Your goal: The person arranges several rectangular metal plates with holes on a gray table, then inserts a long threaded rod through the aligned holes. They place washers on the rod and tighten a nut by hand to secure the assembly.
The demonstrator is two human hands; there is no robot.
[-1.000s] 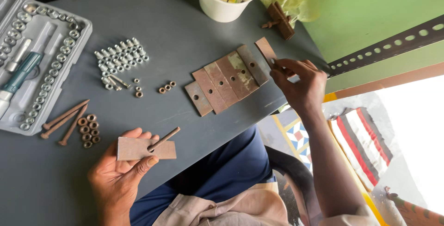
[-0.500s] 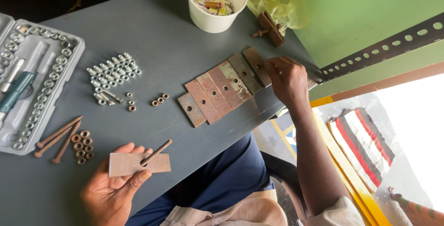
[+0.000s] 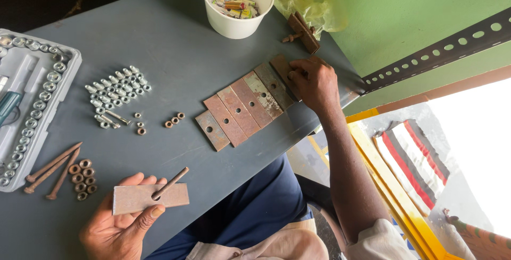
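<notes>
In the lower left of the frame the left hand (image 3: 120, 228) holds one flat rusty metal plate (image 3: 150, 197), with the thumb on its lower edge and the fingers closed behind it. One long rusty bolt (image 3: 170, 183) stands through the hole of this plate and leans toward the upper right. In the upper middle of the frame the right hand (image 3: 314, 84) rests on the end of a row of plates (image 3: 246, 105) that lie side by side on the grey table (image 3: 175, 42); I count six plates showing in the row, and the last one is partly under the hand. The fingers are bent down on this last plate, but I cannot tell if they really grip it or only press it. At the left edge lies a grey socket set case (image 3: 32, 105), open. Below it are three long rusty bolts (image 3: 50, 169) and a small group of rusty nuts (image 3: 82, 179), about eight. To the right of the case is a heap of shiny bolts (image 3: 114, 92), too many to count surely, and five small loose nuts (image 3: 174, 120) near it. One white cup (image 3: 237, 4) with small parts stands at the top, and one rusty bracket (image 3: 302, 31) lies just beside it.
</notes>
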